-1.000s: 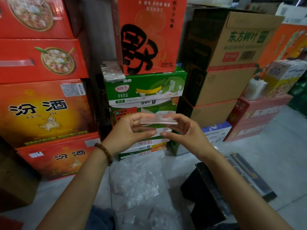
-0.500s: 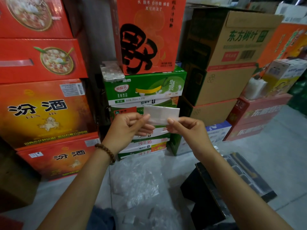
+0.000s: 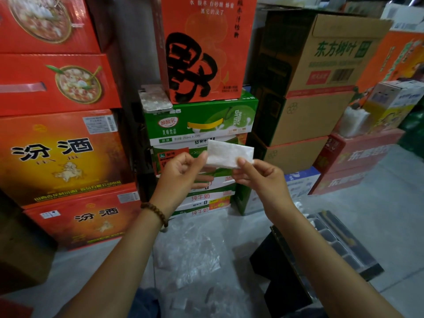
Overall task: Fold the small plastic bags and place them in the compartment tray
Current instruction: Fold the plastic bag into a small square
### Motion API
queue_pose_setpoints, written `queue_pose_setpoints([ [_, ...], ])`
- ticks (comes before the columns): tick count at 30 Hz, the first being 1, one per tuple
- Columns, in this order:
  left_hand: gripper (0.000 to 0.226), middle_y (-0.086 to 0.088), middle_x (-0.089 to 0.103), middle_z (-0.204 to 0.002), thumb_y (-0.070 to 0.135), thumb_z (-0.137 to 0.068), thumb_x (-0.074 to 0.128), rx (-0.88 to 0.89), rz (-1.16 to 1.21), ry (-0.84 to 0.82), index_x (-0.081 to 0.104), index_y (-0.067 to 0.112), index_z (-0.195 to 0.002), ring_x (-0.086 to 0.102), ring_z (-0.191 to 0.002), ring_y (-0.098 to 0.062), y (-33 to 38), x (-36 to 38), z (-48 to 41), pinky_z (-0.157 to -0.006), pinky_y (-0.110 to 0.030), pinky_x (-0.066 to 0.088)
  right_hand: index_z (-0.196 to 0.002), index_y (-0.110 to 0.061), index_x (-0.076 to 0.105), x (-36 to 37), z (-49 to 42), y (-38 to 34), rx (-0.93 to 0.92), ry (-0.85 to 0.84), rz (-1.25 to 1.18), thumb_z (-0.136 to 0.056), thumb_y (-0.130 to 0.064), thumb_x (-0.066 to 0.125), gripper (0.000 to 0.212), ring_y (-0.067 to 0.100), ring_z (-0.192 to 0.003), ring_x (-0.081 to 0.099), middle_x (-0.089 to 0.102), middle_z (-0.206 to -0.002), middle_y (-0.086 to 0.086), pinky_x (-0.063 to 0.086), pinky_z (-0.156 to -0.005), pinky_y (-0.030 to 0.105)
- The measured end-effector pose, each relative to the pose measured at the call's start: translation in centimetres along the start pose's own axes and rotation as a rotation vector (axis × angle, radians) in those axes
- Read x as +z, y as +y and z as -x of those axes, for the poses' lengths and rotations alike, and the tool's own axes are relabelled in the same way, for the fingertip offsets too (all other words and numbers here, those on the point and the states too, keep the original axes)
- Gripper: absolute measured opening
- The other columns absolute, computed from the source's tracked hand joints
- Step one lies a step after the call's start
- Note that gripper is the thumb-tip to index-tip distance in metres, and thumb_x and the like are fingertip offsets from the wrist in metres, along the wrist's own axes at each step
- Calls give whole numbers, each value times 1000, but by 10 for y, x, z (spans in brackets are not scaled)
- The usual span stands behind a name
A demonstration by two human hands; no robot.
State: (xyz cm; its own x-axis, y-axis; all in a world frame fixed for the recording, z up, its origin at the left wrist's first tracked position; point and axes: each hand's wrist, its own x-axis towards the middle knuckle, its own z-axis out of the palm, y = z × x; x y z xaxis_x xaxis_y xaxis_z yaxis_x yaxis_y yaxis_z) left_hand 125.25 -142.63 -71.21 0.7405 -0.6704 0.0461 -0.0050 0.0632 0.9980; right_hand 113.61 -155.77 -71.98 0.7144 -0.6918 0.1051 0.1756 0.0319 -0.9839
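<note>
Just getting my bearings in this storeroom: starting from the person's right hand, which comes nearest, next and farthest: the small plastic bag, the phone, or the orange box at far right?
1. small plastic bag, pinched in the right hand itself.
2. phone, up left on the green carton.
3. orange box, far back at the upper right.

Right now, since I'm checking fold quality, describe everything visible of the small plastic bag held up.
The small plastic bag is a whitish, translucent rectangle, wider than tall, seemingly thin textured film. It looks flat; folds cannot be made out. It is held in the air before the green cartons, top edge sloping down to the right. The left hand pinches its left edge, the right hand its lower right edge; nothing else touches it.
</note>
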Motion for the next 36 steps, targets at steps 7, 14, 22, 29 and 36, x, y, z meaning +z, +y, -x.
queue_pose_setpoints([
  [7, 27, -2, 71, -109, 34, -88, 60, -119, 107, -118, 62, 19, -110, 68, -101, -13, -11, 14, 2, -87, -27, 55, -79, -7, 71, 5, 2, 5, -89, -65, 128, -89, -13, 66, 13, 15, -67, 68, 72, -73, 7, 57, -67, 21],
  [14, 30, -10, 70, -112, 18, -89, 61, -93, 259, -76, 59, 7, -117, 68, -101, -21, -12, 21, 1, -84, -26, 55, -86, 4, 71, 4, 1, 9, -113, -104, 209, -92, -17, 63, 23, 8, -61, 61, 68, -74, 21, 54, -65, 19],
  [22, 28, -7, 70, -108, 19, -90, 60, -89, 255, 4, 59, 8, -116, 70, -94, -15, -11, 23, 1, -70, -20, 55, -75, -7, 69, 3, 2, 5, -129, -188, 258, -94, -14, 60, 21, 0, -57, 57, 63, -61, -6, 48, -61, 13],
  [29, 13, -7, 71, -102, 17, -93, 56, -120, 393, 28, 63, 10, -102, 70, -93, -15, -9, 23, -1, -79, -26, 58, -97, 0, 69, 3, 1, 8, -111, -80, 126, -84, -11, 71, 17, 4, -60, 61, 68, -77, 4, 53, -62, 19],
  [36, 14, -10, 68, -107, 19, -89, 61, -127, 374, 53, 60, 11, -100, 70, -93, -16, -9, 24, 0, -74, -24, 58, -95, 1, 72, 1, -1, 5, -141, -109, 229, -91, -13, 63, 17, -1, -59, 58, 68, -75, 2, 51, -61, 16],
])
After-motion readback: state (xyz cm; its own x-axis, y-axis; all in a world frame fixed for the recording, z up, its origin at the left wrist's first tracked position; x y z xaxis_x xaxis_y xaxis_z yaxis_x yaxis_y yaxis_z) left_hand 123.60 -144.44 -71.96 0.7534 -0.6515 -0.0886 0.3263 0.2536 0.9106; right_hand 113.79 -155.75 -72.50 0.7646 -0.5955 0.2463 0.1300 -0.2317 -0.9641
